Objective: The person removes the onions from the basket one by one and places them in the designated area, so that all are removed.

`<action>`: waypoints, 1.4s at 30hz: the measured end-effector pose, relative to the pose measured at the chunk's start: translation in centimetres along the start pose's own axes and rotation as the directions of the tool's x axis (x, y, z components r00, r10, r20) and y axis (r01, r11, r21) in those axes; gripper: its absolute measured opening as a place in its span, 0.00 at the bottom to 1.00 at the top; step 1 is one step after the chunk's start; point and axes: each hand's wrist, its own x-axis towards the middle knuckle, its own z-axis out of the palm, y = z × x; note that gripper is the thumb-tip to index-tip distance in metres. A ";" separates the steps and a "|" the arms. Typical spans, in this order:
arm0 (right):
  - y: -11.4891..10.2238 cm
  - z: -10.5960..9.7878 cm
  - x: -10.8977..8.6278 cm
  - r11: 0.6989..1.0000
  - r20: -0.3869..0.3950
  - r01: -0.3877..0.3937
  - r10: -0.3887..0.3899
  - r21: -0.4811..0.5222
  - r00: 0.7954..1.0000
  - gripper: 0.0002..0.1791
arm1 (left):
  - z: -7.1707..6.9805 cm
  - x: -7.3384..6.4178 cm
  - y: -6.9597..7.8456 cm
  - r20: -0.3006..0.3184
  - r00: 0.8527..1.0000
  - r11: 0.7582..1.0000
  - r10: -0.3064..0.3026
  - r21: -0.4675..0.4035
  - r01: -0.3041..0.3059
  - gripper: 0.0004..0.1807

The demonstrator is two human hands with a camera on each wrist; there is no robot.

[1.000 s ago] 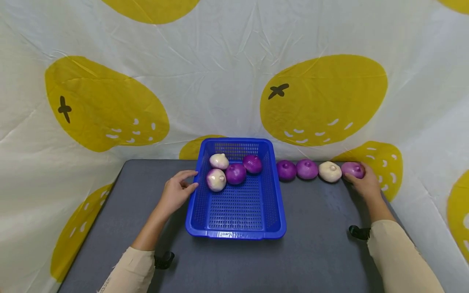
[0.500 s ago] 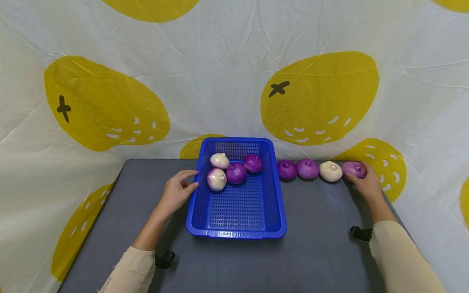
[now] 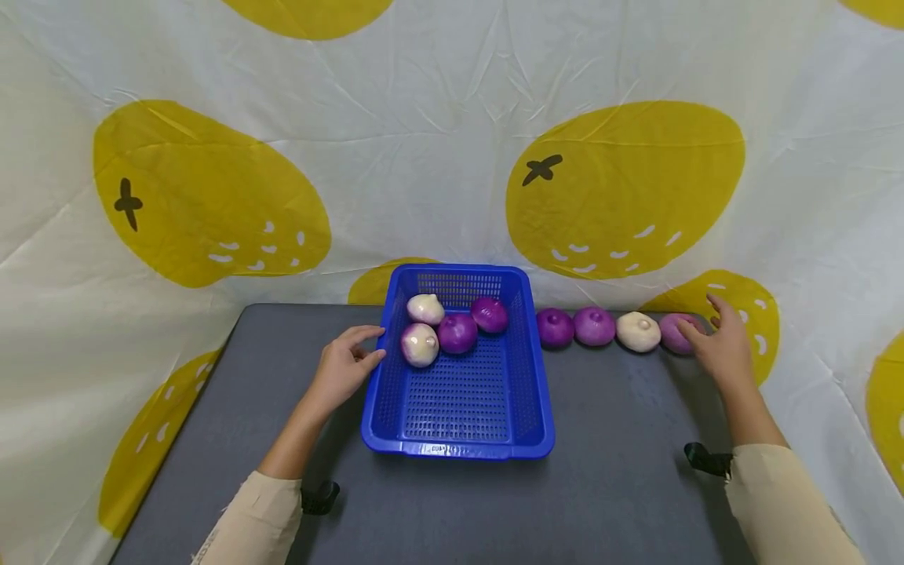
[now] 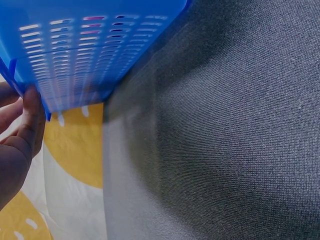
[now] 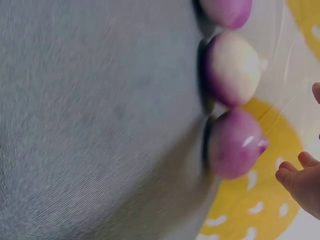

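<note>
In the head view, a blue plastic basket [image 3: 459,451] holds several peeled onions, two purple ones and two whitish ones. My left hand [image 3: 344,365] touches the basket's left rim with thumb and fingertips; in the left wrist view the fingers [image 4: 31,112] meet that rim from outside. To the basket's right, onions stand in a row: a dark purple one [image 3: 555,328], a lighter purple one [image 3: 595,326], a whitish one [image 3: 639,332] and a purple one [image 3: 676,334] at the end. My right hand [image 3: 726,345] is beside this end onion, fingers spread, holding nothing.
The grey table [image 3: 607,486] carries the basket and the row, which lies along its back edge. Behind hangs a white cloth [image 3: 424,157] with yellow fruit prints. Black wrist straps [image 3: 706,460] show at both sleeves.
My right hand has let go of the end purple onion and drawn back to the right, its fingers spreading. The left hand and basket stay put.
</note>
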 end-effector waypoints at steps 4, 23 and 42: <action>-2.6 0.3 -0.2 0.995 0.007 0.094 -0.094 0.038 0.996 0.46 | 0.0 0.0 0.2 0.000 1.000 1.000 -0.001 0.000 0.001 0.20; -13.2 4.2 -0.2 0.936 0.221 0.277 -0.324 0.218 0.920 0.47 | 0.1 0.0 0.2 -0.001 1.000 1.000 -0.012 0.013 0.012 0.20; -23.3 9.6 0.2 0.874 0.395 0.370 -0.475 0.313 0.787 0.40 | 0.0 0.0 -0.1 -0.002 1.000 1.000 0.002 0.004 -0.002 0.20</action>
